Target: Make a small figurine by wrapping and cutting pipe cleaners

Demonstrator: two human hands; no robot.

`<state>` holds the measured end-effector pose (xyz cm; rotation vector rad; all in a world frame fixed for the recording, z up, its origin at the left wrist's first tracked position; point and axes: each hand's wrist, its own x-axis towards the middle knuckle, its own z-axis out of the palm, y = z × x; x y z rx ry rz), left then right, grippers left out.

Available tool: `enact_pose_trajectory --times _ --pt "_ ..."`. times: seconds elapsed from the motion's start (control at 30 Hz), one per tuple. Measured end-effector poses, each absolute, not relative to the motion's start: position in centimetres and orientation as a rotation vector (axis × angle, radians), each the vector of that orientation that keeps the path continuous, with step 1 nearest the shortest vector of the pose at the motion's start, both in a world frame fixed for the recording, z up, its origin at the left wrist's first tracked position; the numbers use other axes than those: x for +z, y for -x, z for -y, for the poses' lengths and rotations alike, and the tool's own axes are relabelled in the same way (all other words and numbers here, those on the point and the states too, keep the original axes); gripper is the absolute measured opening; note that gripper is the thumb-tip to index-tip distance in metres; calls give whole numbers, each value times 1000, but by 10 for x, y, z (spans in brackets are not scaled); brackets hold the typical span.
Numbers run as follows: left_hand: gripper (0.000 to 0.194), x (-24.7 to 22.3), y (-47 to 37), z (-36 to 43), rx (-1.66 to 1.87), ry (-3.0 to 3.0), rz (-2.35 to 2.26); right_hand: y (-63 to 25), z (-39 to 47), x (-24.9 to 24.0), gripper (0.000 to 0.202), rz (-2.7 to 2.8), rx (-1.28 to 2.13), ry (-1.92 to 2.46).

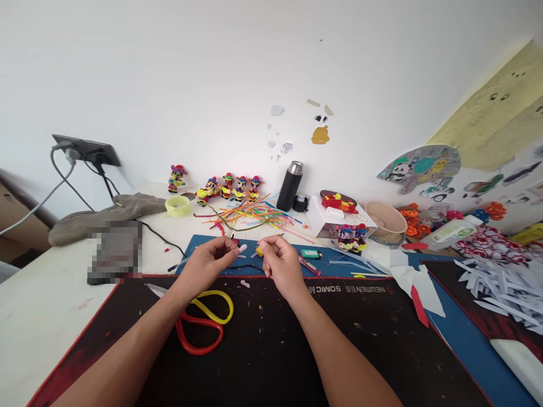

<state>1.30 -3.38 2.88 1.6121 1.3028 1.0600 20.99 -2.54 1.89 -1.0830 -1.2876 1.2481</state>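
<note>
My left hand [210,263] is closed in a pinch, with a small pale pink piece [242,249] at its fingertips. To its right, my right hand [280,264] also has thumb and forefinger pressed together. A small yellow piece [259,251] shows beside those right fingertips; whether they grip it or something thinner is unclear. Both hands are over the near part of the blue mat [335,255]. Scissors with one yellow and one red handle [206,322] lie partly under my left forearm. Another pale pink scrap [245,284] rests on the black desk mat [263,362].
Behind the hands are a heap of coloured pipe cleaners [246,213], several small figurines [228,185] and a black thermos [290,186]. A yellow-green tape roll [178,207] sits left. On the right are a white box [316,217], a round bowl [385,218] and paper strips [504,291].
</note>
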Motion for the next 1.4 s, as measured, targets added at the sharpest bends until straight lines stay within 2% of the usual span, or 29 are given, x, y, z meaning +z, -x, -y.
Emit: enact_pose_trajectory --times 0.17,0.37,0.83,1.17,1.4 --pt "45 24 -12 29 1109 -1570 -1275 -203 29 14 37 1253 1194 1079" --pt "47 18 -8 25 1167 -1507 -1232 -208 47 5 30 1511 1122 1158" --pt "54 16 -8 23 1178 -1492 -1230 -333 49 34 23 1902 473 1966" --pt "51 14 -8 21 1156 -1456 -1227 -330 34 19 26 2069 332 2139" --pt "53 12 -10 21 1118 -1465 -1215 -328 25 11 21 2084 290 2155"
